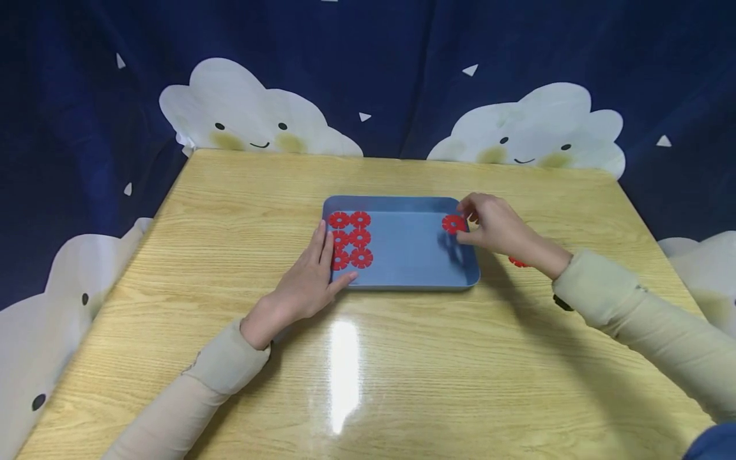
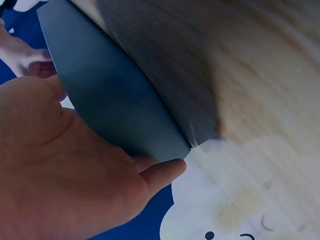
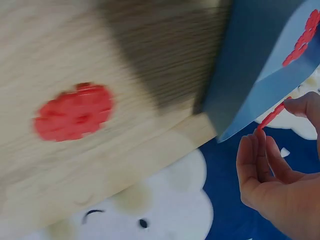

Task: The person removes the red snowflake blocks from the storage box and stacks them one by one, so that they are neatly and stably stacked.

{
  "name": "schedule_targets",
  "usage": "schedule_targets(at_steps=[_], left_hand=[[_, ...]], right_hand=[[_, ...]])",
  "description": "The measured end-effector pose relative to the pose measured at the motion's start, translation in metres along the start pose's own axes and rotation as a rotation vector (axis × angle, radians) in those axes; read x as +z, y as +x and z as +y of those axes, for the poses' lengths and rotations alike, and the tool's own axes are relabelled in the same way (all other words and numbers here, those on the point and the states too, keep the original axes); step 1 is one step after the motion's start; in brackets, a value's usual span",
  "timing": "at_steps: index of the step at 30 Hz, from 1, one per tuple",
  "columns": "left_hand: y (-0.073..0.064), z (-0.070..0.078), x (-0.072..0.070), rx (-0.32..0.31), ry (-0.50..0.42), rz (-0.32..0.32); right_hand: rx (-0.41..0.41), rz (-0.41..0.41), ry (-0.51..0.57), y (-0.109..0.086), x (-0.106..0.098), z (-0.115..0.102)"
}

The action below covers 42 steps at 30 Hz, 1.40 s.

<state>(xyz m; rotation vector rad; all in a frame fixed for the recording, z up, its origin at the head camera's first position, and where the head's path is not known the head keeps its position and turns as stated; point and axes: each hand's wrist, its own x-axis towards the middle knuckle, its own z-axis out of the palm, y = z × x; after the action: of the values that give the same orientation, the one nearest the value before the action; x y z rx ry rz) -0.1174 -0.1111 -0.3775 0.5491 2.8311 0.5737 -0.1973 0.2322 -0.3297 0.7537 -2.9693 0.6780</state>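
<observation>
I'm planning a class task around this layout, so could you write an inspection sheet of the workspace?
Surface: wood-grain table, with a glare patch on its near side.
Job's things: blue tray with six red discs at its left end, two columns of three; a held disc over its right end; a loose disc on the table to the right.
Clutter: nothing seen.
Hands: left hand rests at the tray's left edge; right hand pinches the held disc.
Cables: nothing seen.
Surroundings: dark blue cloth with white clouds.

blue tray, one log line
right hand: pinches red disc over blue tray | left hand: touches tray | in tray: six discs | table: at least one more disc
</observation>
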Motion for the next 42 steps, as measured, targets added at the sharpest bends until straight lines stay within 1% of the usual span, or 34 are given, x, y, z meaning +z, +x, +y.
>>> schedule_targets(at_steps=[5, 9, 14, 21, 27, 42], left_hand=[[0.0, -0.001, 0.001, 0.001, 0.0, 0.0], [0.0, -0.001, 0.001, 0.001, 0.0, 0.0], [0.0, 0.0, 0.0, -0.001, -0.002, -0.005], [0.0, 0.001, 0.0, -0.003, 0.0, -0.007], [0.001, 0.0, 0.0, -0.006, -0.001, 0.0], [0.001, -0.001, 0.001, -0.002, -0.001, 0.001]], right_hand=[[0.08, -0.001, 0.018, -0.026, -0.012, 0.021], [0.118, 0.006, 0.009, -0.045, -0.016, 0.036], [0.144, 0.033, -0.027, -0.065, -0.014, 0.055], [0.199, 0.03, -0.063, -0.085, -0.01, 0.077], [0.198, 0.045, -0.068, -0.092, -0.009, 0.086], [0.217, 0.046, -0.058, -0.093, -0.007, 0.09]])
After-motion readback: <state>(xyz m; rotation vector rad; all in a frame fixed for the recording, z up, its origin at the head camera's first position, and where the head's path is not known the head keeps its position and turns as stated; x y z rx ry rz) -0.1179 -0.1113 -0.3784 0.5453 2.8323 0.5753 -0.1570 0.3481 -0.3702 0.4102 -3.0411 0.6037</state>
